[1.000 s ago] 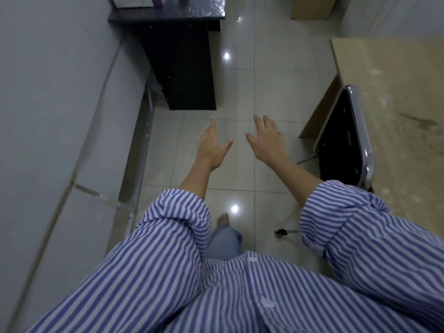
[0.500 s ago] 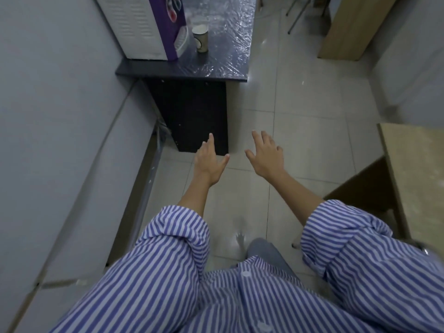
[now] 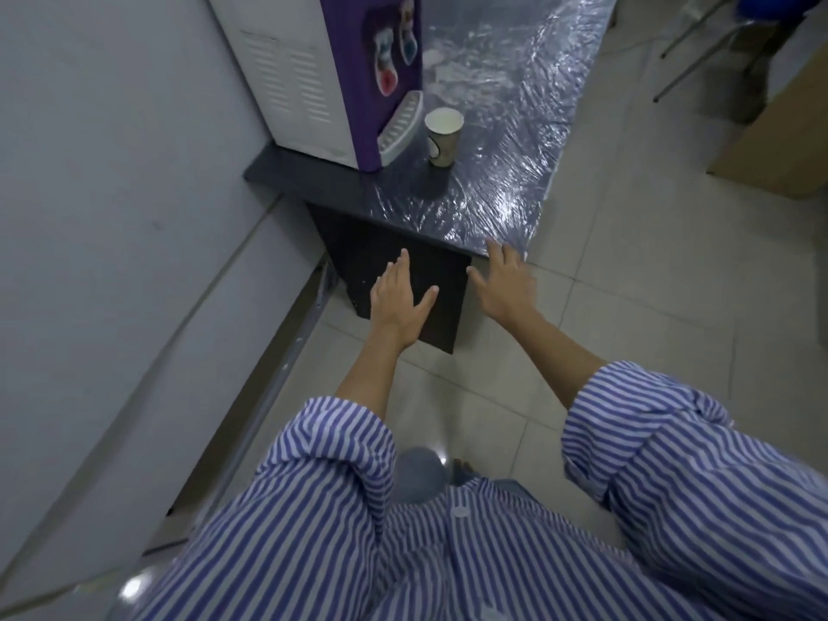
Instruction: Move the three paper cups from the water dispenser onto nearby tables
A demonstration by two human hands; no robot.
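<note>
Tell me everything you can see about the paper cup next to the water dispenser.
The paper cup is white with a dark printed mark on its side, tapering toward the base. It stands upright, open mouth up, and what it holds is unclear. It sits on the dark table covered in shiny plastic film, just right of the dispenser's drip tray. Neither hand touches it.

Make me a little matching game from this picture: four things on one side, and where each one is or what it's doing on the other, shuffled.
Things:
1. paper cup
2. water dispenser
3. left hand
4. right hand

Descriptions:
A. against the wall, purple front
B. open, empty, in front of the table's dark side
C. upright beside the drip tray
D. open, empty, near the table's corner

Pairs: 1-C, 2-A, 3-B, 4-D
</note>
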